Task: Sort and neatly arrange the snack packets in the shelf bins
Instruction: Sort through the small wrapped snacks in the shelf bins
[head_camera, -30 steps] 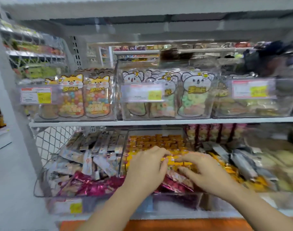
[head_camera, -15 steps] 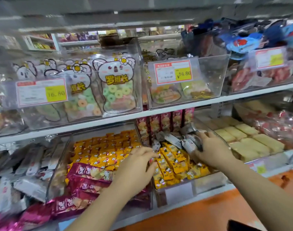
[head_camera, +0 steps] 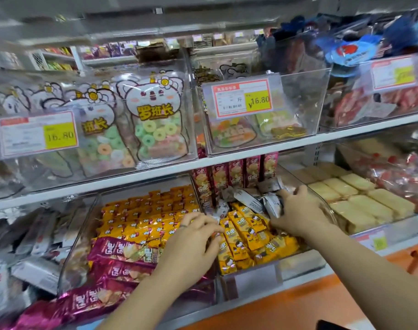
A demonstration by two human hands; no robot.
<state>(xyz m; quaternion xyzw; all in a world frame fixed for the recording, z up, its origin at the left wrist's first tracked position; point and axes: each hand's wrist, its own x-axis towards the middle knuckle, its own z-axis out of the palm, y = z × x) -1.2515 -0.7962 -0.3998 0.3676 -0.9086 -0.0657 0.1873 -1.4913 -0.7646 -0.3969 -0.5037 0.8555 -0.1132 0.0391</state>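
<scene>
On the lower shelf a clear bin (head_camera: 250, 279) holds small yellow snack packets (head_camera: 245, 236) in front, loose silver packets (head_camera: 247, 198) in the middle and upright maroon packets (head_camera: 235, 173) at the back. My right hand (head_camera: 297, 214) reaches into this bin and grips a bunch of the silver packets (head_camera: 272, 204). My left hand (head_camera: 193, 244) lies over the wall between this bin and the one to its left, its fingers curled onto a yellow packet (head_camera: 223, 246) at the bin's left side; the thumb is hidden.
The bin on the left holds orange packets (head_camera: 143, 215) behind magenta packets (head_camera: 122, 253). Pale yellow wrapped cakes (head_camera: 360, 201) fill the right bin. On the upper shelf (head_camera: 227, 160) stand bins of bear-shaped candy bags (head_camera: 153, 120) with price tags (head_camera: 242, 97). An orange ledge (head_camera: 298, 303) runs below.
The view swung right from the left bins to the yellow-packet bin. My right hand moved to the silver packets and took hold of them. My left hand shifted to the yellow packets.
</scene>
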